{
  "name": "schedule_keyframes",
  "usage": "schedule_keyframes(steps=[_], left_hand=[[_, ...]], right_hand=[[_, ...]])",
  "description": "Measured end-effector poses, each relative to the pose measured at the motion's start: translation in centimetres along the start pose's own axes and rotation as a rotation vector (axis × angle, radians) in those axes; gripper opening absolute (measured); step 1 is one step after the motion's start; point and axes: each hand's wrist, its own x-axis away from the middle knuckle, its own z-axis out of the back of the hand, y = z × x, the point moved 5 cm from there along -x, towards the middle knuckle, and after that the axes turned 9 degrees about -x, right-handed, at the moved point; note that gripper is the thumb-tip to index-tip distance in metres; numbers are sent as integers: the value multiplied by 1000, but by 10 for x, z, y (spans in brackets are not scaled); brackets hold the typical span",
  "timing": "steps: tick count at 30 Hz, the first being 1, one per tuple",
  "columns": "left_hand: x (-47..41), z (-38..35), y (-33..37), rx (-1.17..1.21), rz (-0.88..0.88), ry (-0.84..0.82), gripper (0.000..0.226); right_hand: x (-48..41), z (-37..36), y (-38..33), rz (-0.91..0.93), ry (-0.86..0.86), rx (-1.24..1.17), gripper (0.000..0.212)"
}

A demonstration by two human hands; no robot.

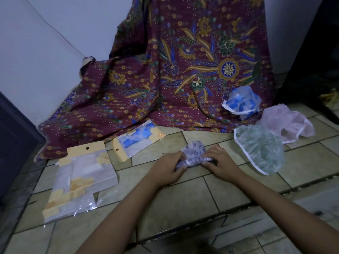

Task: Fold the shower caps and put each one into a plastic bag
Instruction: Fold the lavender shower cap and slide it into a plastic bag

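A purple patterned shower cap (pixel 193 153) lies bunched on the tiled floor in the middle. My left hand (pixel 169 166) grips its left end and my right hand (pixel 219 163) grips its right end, fingers curled into the folds. A green cap (pixel 260 147), a pink cap (pixel 288 123) and a blue cap (pixel 242 102) lie loose to the right. One plastic bag (pixel 139 140) with a blue cap inside lies left of my hands. Several flat plastic bags (pixel 80 178) with yellow headers are stacked further left.
A maroon batik cloth (pixel 183 70) drapes down the wall and onto the floor (pixel 183 198) behind everything. A dark door edge (pixel 11 143) stands at the far left and dark furniture (pixel 315 52) at the right.
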Motion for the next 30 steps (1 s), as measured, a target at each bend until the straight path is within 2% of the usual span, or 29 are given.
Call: schedule_keyframes(steps=[3,8,11,13,16,18,21,25,27,30], left_hand=[[-5,1,-4,86,69,-52,26],[-15,-6,-6,178,158,-79,12],[-18,-10,-7,161,213,-56,12],[-20,-9,-5,96,232,-51,14],[-21,-12,-4,-208,235,-75,26],[-20,-8,1,-335,193,-19,29],[-20,-10,16,-412,60,13,32],[-22,-8,16,-400,-19,-36,32],[-18,-7,15,-339,-42,-85,33],[-11,-7,14,-324,-31,-135,52]], right_hand=[[0,3,2,-94,41,-80,37],[1,5,3,-202,61,-182,15],[1,2,3,-206,43,-127,15],[0,-1,4,-174,33,-53,13],[-1,-2,8,-166,27,32,14],[0,-1,6,-147,53,104,14],[1,-1,2,-82,79,223,31],[3,-5,2,-69,-29,317,54],[3,-6,3,-53,-49,318,54],[2,-5,4,-57,-56,287,54]])
